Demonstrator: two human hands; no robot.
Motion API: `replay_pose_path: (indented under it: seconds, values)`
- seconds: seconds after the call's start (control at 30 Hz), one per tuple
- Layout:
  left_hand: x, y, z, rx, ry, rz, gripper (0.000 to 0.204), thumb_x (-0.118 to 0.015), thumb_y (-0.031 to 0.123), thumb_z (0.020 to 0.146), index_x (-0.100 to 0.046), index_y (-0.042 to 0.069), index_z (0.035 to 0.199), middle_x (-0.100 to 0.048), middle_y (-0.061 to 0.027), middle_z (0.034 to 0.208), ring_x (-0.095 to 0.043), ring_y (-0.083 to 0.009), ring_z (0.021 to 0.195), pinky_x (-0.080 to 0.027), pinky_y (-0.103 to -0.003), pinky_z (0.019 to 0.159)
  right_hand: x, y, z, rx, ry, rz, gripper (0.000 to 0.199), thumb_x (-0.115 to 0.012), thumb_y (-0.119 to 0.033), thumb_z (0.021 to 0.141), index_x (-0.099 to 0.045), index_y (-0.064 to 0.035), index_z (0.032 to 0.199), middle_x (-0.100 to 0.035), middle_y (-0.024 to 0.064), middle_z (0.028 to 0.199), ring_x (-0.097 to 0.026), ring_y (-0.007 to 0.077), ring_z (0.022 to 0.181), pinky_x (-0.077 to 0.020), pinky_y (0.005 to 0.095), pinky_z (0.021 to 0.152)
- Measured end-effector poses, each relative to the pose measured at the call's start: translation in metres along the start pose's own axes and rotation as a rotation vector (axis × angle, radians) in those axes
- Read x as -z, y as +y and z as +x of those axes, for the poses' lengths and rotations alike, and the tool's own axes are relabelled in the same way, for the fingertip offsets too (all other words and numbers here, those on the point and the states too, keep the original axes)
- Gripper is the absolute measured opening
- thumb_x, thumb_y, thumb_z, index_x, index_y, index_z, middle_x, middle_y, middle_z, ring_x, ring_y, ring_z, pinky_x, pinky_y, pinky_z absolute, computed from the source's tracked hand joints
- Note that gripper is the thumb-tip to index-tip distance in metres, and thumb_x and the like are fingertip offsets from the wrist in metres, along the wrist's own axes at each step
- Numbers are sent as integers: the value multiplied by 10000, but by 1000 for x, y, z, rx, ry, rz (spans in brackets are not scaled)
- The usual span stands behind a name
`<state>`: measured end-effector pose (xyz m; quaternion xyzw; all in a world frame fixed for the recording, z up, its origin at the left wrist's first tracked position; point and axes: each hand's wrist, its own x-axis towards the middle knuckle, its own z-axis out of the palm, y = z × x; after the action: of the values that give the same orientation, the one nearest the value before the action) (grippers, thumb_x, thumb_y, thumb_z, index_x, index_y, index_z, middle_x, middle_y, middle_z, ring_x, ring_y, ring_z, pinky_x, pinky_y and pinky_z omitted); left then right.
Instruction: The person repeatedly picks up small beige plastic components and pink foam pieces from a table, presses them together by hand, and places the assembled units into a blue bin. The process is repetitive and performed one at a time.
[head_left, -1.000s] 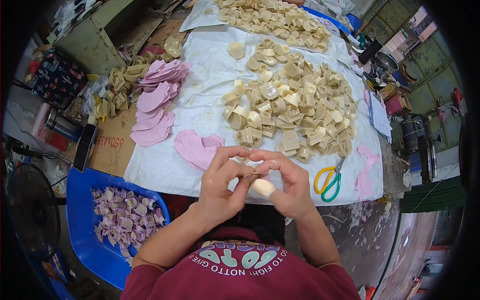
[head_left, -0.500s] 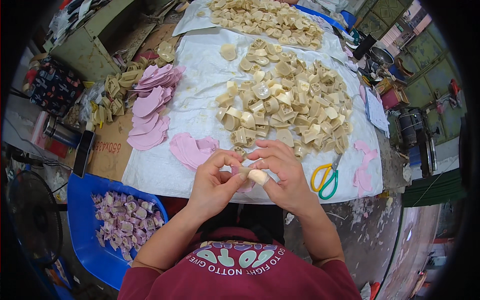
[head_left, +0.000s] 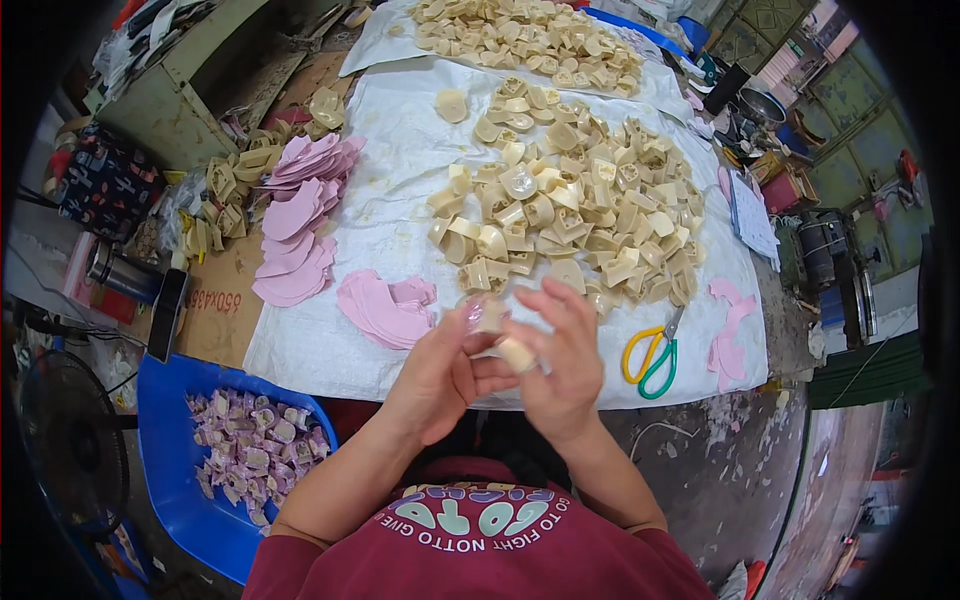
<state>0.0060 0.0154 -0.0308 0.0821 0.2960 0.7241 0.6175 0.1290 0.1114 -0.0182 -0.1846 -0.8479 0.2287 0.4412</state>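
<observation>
Single head-worn fisheye view, facing down from above the fingers, out across the white sheet

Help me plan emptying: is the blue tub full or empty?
Partly full: purple pieces lie inside the tub, bare blue around them.

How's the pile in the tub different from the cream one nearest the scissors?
The tub pile shows pinkish patches; the cream pile lacks them. The tub pile spreads narrower than the cream pile. The tub pile sits in a blue tub, the cream pile on a white sheet. Both are jumbled heaps of small pieces.
</observation>
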Motion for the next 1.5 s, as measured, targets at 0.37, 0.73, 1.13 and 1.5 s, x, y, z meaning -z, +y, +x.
replay_pose_path:
  seconds: [0.37,0.73,1.13,1.5]
  values:
    - [-25,4,-6,-177,31,88,591,-397,333,989,-184,129,1501,-589,-85,1058,-596,-156,831,-496,-299,634,-13,-11,-3,-607,-221,1023,399,-512,-47,908,-535,-23,1306,-322,133,1505,-528,15,630,-427,167,516]
    - [-26,1,3,-240,96,203,580,-446,301,988,-224,120,1493,-570,-39,958,-530,-80,651,-390,-211,452,-19,-7,7,-614,-269,866,331,-525,-96,936,-571,-19,1255,-387,130,1464,-590,97,930,-490,235,699]
    - [-12,17,-7,-25,-163,148,718,-491,279,981,-28,231,1528,-559,-110,1056,-586,-161,819,-502,-288,634,2,-5,8,-541,-443,756,439,-618,-91,868,-538,-26,1294,-366,158,1470,-466,213,1246,-414,364,995]
    - [6,10,-8,-52,-287,74,1020,-693,126,845,53,277,1523,-525,-129,1251,-594,-214,1026,-511,-327,812,-3,-4,4,-638,-320,1208,495,-690,-67,817,-546,-1,1286,-395,149,1462,-452,178,1272,-390,322,1029]
